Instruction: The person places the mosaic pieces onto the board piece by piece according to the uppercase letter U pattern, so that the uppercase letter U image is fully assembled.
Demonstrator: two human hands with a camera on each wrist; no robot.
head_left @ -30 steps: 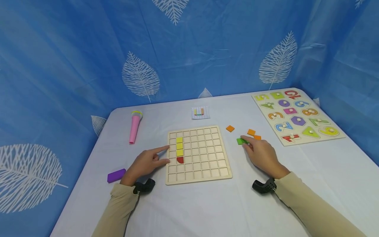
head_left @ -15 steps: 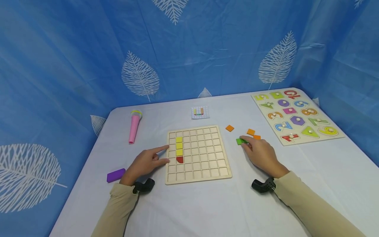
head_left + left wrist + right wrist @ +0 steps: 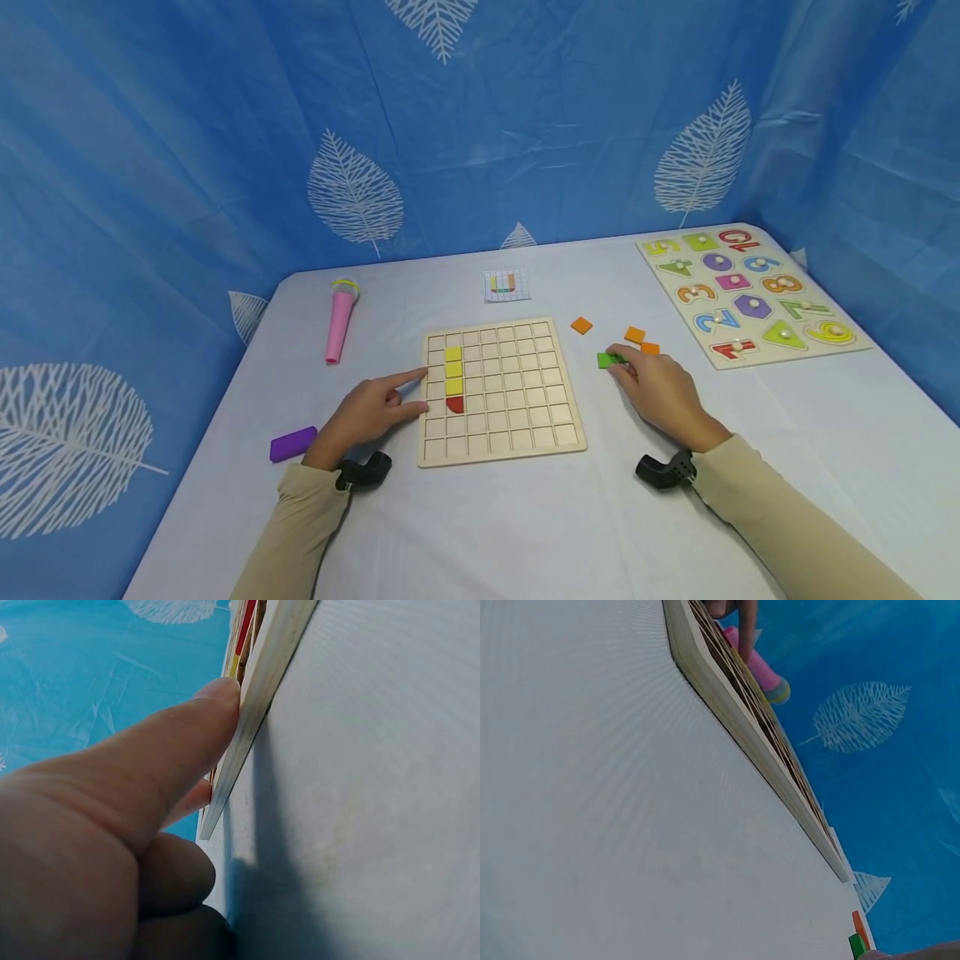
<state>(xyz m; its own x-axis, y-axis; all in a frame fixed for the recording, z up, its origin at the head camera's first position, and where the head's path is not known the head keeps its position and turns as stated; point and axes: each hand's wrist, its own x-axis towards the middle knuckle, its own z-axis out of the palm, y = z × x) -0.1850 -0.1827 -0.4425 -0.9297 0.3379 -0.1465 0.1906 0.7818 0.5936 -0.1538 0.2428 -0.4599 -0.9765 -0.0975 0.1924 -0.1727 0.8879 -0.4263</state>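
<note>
A wooden grid board lies mid-table, with several yellow square tiles and a red quarter-round tile in one column. At its left edge my left hand rests its extended index finger and thumb on the rim; its other fingers are curled under, as the left wrist view shows. To the right of the board, my right hand pinches a green tile between thumb and index finger, low over the table. The green tile peeks in at the bottom of the right wrist view.
Orange tiles lie beyond the right hand. Behind the board is a small pattern card. A number-and-shape puzzle is at back right. A pink toy microphone and a purple block lie on the left.
The right hand's fingers have shifted slightly on the green tile, which sits a touch differently between them. The left hand and the board stay in place.
</note>
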